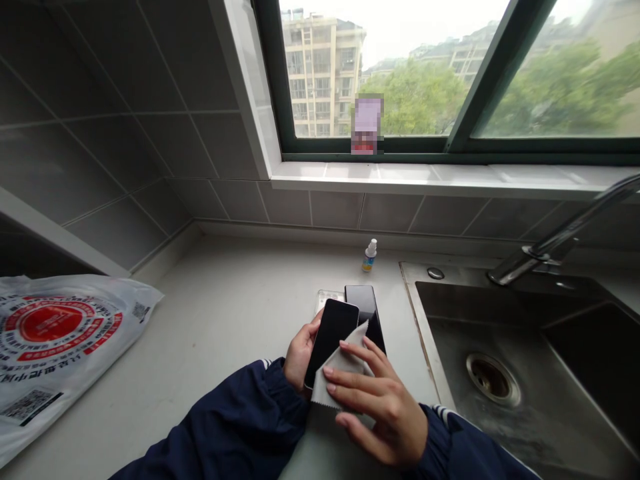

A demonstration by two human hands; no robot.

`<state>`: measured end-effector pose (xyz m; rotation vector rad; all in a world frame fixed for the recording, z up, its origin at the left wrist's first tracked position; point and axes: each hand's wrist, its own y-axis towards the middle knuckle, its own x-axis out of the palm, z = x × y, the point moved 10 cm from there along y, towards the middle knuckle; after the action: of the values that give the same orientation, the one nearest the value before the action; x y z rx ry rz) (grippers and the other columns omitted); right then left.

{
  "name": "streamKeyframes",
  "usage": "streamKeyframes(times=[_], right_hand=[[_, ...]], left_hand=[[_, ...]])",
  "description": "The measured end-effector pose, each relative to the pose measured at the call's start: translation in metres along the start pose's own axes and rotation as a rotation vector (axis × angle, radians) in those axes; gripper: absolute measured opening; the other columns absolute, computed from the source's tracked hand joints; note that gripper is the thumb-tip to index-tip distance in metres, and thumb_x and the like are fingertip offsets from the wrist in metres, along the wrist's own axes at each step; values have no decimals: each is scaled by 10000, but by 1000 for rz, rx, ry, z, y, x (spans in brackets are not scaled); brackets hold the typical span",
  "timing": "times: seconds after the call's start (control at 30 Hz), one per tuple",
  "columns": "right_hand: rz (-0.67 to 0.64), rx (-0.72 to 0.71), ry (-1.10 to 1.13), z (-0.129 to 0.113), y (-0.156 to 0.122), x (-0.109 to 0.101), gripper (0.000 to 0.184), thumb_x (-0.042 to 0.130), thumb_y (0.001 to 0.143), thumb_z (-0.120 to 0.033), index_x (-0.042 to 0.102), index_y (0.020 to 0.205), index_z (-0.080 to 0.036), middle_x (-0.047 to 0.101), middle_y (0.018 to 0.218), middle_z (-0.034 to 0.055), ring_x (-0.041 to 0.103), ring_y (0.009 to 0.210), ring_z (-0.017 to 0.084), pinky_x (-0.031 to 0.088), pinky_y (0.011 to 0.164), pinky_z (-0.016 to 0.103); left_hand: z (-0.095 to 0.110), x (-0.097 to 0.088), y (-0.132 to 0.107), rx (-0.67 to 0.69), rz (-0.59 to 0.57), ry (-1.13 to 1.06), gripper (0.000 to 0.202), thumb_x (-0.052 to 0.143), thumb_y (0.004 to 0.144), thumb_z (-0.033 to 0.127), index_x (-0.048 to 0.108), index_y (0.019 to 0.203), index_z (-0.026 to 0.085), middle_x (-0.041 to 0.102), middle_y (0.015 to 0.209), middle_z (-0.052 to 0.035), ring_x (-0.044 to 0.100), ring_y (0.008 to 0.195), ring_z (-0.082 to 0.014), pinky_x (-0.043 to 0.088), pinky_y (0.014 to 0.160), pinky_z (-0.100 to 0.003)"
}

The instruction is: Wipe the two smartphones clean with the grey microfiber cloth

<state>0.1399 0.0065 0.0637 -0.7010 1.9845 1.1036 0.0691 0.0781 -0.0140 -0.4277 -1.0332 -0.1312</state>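
Note:
My left hand (299, 353) is closed around a black smartphone (331, 333), tilting its dark screen up over the counter. My right hand (381, 402) presses a small grey cleaning cloth (344, 365) against the lower right part of that screen, fingers together on the cloth. Just behind lies a second black phone (366, 308) flat on the counter, partly hidden by the held phone and the cloth. A clear phone case (327, 297) peeks out beside it. Both arms wear dark blue sleeves.
A small spray bottle (369, 256) stands near the back wall. A steel sink (505, 373) with a tap (560, 243) fills the right side. A white plastic bag with red print (55, 340) lies at the left. A window sill (430, 177) runs behind.

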Motion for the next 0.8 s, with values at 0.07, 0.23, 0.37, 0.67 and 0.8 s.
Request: streamKeyframes(times=[0.07,0.23,0.37,0.67,0.8], right_hand=[[31,10,-16,1,0,-3,378,614,881,-255,648,1257,-266,670,1269,25,356,1424,324,250,1166,622],[191,169,-127,33,-7,-18,428,572,889,-170,623,1301,-273,636,1320,30,362,1420,328,339,1126,598],[275,281,-175,57,-15,-23,489,530,919,-174,532,1402,-249,544,1424,37,285,1452,346,358,1111,604],[43,160,-137,27,-4,1,516,562,916,-239,497,1428,-217,506,1456,58,193,1476,374,258,1138,668],[16,13,-54,3,1,1,482,624,886,-254,558,1363,-222,586,1380,42,276,1457,347,239,1169,637]], left_hand=[[-1,0,0,0,8,6,513,453,912,307,505,1381,106,705,1150,-143,653,1082,-302,422,1035,-416],[-8,-11,0,-69,-7,-3,480,462,920,321,505,1383,201,719,1090,-114,707,850,-256,547,819,-431],[-32,-2,-10,-341,-155,56,571,397,945,456,313,1497,337,721,1024,-123,710,849,-333,573,603,-516],[-4,-4,0,-59,3,52,539,474,892,267,468,1425,186,716,1103,-101,701,900,-241,524,876,-388],[4,-3,0,-5,67,30,432,463,901,265,590,1296,145,733,1069,-78,676,997,-227,452,993,-350]])
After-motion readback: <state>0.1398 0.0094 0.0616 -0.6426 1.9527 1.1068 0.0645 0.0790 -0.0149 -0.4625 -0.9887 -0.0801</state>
